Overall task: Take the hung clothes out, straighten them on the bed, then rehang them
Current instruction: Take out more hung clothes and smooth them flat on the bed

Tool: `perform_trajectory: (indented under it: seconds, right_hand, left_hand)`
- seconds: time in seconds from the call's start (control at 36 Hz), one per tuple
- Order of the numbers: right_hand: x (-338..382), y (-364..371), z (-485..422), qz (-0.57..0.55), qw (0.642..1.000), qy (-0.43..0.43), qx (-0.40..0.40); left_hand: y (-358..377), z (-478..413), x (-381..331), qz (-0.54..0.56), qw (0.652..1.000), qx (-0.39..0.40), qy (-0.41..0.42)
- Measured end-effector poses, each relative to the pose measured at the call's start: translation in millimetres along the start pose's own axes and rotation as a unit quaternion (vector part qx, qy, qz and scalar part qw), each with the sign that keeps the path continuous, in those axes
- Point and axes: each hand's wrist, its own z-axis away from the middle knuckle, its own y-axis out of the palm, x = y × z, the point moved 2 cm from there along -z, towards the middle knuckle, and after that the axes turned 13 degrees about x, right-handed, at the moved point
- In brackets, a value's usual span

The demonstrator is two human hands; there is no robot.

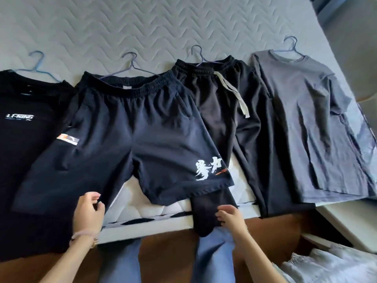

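Several garments lie side by side on the bed, each on a blue wire hanger. At the left is a black T-shirt (22,139) with white lettering. Navy shorts (130,131) with white characters on one leg lie in the middle, overlapping black trousers (240,127) with a grey drawstring. A grey T-shirt (314,123) is at the right. My left hand (88,213) pinches the hem of the shorts' left leg. My right hand (231,216) rests with fingers apart on the trouser leg that hangs over the bed's edge.
The quilted grey mattress (142,27) stretches away behind the clothes. The bed's near edge (155,221) runs across the lower frame, with brown floor (165,260) and my blue trouser legs below. A white ledge (350,221) and pale crumpled fabric (326,266) lie at the lower right.
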Motion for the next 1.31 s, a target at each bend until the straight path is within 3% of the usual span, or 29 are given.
perform_trajectory:
  seconds: [0.19, 0.36, 0.5, 0.67, 0.81, 0.97, 1.08, 1.22, 1.31]
  right_hand:
    - [-39.1, -116.3, -32.1, 0.059, 0.998, -0.002, 0.004]
    - [-31.2, -132.9, -52.1, 0.105, 0.992, -0.013, 0.073]
    - [-17.8, -109.7, -65.6, 0.128, 0.98, -0.027, 0.15]
    - [-10.0, -84.0, -72.7, 0.197, 0.959, -0.06, 0.192]
    - [-7.5, -110.9, -67.4, 0.168, 0.973, -0.091, 0.125]
    - [-16.8, -160.4, -70.3, 0.158, 0.979, -0.113, 0.06]
    - [-20.8, -157.7, -74.0, 0.166, 0.982, -0.071, 0.05]
    - [-18.3, -144.6, -81.8, 0.186, 0.982, -0.002, 0.039]
    - [-13.6, -138.8, -79.6, 0.217, 0.975, 0.007, 0.035]
  left_hand:
    - [170.9, 89.4, -63.1, 0.069, 0.984, 0.154, -0.064]
    - [248.6, 112.6, -113.2, 0.09, 0.975, 0.153, -0.133]
    - [259.3, 109.3, -129.8, 0.095, 0.976, 0.074, -0.184]
    - [247.3, 108.7, -136.2, 0.106, 0.98, 0.07, -0.154]
    - [231.1, 113.6, -136.6, 0.162, 0.975, 0.049, -0.145]
    - [238.8, 99.3, -108.5, 0.313, 0.923, 0.062, -0.217]
    - [259.1, 91.2, -96.8, 0.327, 0.899, 0.102, -0.273]
    - [258.8, 96.1, -120.2, 0.181, 0.947, 0.118, -0.238]
    - [247.6, 100.1, -130.7, 0.111, 0.975, 0.059, -0.183]
